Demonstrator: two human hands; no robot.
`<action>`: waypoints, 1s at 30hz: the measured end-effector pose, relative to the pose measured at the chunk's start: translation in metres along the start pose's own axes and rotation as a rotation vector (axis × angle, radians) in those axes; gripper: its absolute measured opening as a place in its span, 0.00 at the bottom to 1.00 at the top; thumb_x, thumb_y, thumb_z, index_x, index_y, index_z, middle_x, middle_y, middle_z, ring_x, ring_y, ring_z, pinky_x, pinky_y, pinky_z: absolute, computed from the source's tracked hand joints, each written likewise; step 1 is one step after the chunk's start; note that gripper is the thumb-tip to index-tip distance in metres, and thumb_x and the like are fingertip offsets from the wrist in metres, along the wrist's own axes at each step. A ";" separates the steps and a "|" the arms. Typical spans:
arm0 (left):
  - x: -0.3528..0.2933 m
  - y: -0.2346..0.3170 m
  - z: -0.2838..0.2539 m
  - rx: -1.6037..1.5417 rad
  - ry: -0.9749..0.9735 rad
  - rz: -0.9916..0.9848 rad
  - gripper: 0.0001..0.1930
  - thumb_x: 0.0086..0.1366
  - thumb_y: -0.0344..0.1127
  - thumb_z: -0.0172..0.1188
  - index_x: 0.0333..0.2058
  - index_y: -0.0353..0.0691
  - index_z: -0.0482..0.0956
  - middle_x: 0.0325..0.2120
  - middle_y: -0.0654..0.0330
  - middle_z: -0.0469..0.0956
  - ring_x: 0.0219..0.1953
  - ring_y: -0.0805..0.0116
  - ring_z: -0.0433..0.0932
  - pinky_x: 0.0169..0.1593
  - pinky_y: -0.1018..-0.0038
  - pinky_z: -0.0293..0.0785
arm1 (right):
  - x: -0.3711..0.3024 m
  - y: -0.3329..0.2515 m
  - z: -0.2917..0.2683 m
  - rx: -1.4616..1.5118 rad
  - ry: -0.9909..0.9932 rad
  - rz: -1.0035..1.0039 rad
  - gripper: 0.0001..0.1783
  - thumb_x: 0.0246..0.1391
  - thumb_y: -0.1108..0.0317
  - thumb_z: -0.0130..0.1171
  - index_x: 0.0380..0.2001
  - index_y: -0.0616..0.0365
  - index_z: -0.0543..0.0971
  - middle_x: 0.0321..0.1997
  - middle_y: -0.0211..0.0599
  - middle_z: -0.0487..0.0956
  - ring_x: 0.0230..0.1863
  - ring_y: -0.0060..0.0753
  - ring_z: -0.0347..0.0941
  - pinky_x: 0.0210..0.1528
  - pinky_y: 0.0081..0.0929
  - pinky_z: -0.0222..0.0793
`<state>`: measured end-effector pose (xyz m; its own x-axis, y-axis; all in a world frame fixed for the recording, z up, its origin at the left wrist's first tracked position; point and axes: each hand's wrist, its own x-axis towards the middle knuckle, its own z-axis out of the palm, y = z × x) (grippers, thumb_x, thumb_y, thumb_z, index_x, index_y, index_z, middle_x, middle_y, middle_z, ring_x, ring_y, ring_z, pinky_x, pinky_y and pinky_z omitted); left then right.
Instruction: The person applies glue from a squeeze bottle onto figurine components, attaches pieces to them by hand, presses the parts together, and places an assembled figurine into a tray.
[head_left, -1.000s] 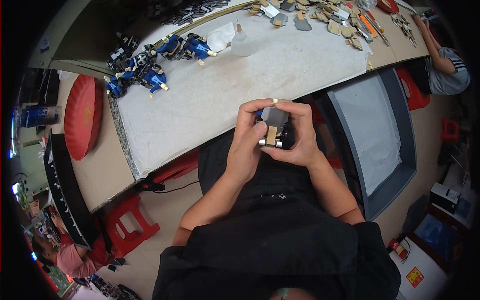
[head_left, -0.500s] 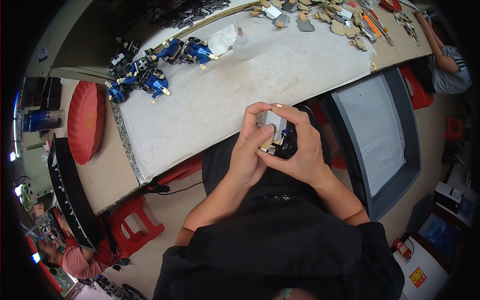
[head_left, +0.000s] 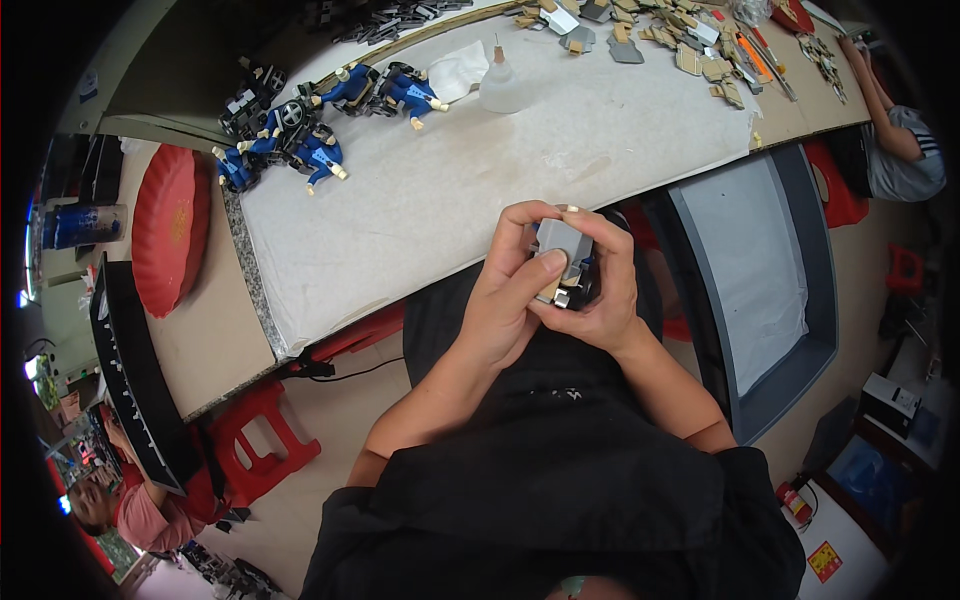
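Observation:
Both hands are together in front of my body, just off the table's near edge, around a small toy with a grey panel (head_left: 566,236). Beneath the panel show bits of black, blue and tan, including what looks like a black wheel; the rest is covered by fingers. The thumb of my left hand (head_left: 503,292) presses on the panel's lower part, with the fingers curled around the far side. My right hand (head_left: 612,285) grips the toy from the right, fingers bent over its top and thumb below. A pale tip pokes out at the fingertips.
Blue-clothed toy figures with black wheeled parts (head_left: 322,155) lie at the table's far left. Beside them are a white tissue (head_left: 458,72) and a needle-tipped bottle (head_left: 499,88). Tan and grey pieces (head_left: 690,60) spread far right. A grey-rimmed tray (head_left: 820,345) stands right; a red dish (head_left: 170,235) left.
The toy has turned slightly in my hands, so more of the grey panel's face shows. My hands keep their grip and have shifted a little to the right in view.

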<state>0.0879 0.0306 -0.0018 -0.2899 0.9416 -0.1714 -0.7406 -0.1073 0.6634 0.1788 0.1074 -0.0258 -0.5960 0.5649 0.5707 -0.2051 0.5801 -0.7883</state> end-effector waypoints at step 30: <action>-0.022 0.000 -0.014 0.563 -0.137 0.340 0.37 0.51 0.28 0.56 0.57 0.36 0.46 0.52 0.52 0.54 0.54 0.64 0.57 0.56 0.70 0.53 | -0.009 -0.007 -0.001 -0.035 0.107 -0.051 0.39 0.25 0.74 0.69 0.45 0.61 0.61 0.41 0.47 0.68 0.39 0.39 0.69 0.39 0.27 0.67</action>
<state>0.0857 0.0057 -0.0077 -0.3443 0.9208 0.1835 -0.1820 -0.2572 0.9491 0.1860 0.0988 -0.0253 -0.4989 0.5923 0.6327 -0.2050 0.6287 -0.7502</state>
